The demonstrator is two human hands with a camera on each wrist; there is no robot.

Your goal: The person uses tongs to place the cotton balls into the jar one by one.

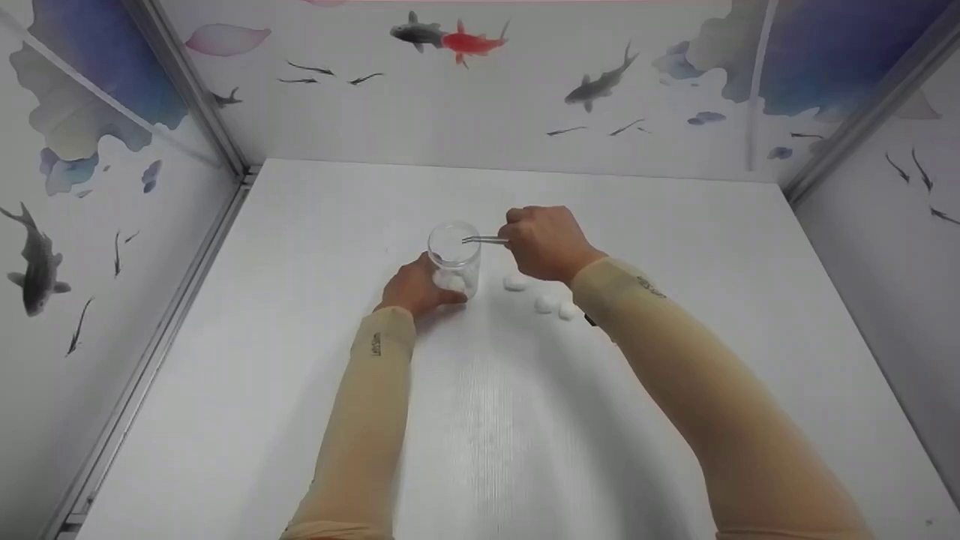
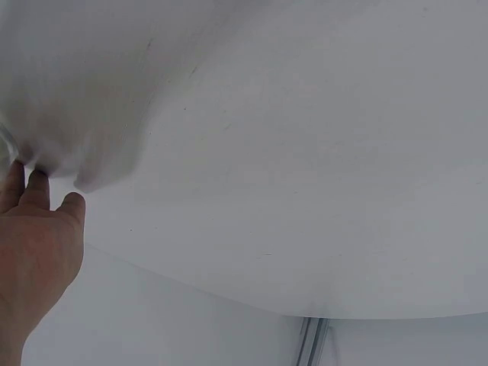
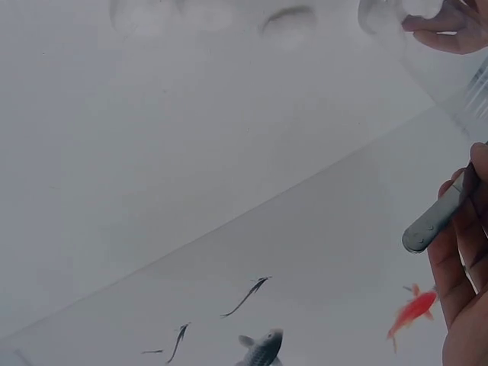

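In the head view my left hand [image 1: 420, 289] grips a clear jar [image 1: 474, 274] low on its side, thumb along the front. Several white cotton balls [image 1: 451, 280] lie inside the jar. My right hand [image 1: 547, 238] pinches metal tweezers [image 1: 491, 240], whose tips reach over the jar's open mouth. Only the flat end of the tweezers [image 3: 435, 225] shows in the right wrist view, by the fingers. Three loose cotton balls [image 1: 516, 283] sit on the table right of the jar. In the left wrist view the left hand [image 2: 38, 252] is at the left edge, fingertips by the jar's edge.
The white table [image 1: 225, 420] is enclosed by walls printed with fish, a back wall [image 1: 487, 112] and one on each side. A small dark object [image 1: 590, 320] shows beside the right sleeve.
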